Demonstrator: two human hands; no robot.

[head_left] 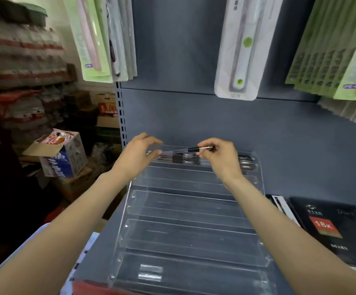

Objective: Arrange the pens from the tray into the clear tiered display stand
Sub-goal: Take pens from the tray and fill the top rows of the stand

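Few pens (207, 159) lie in the top tier of the stand (194, 226); lower tiers are empty. My right hand (219, 158) pinches one pen (194, 149), my left hand (138, 152) pinches its other end.

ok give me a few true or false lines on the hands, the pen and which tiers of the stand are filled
1. Both hands hold one pen over the top tier. True: the right hand pinches the dark end, the left hand the clear end.
2. The clear stand's lower tiers are packed with pens. False: pens lie only in the top tier.
3. Black diary boxes sit right of the stand. True.
4. The left hand rests flat on the shelf. False: it is raised at the pen.
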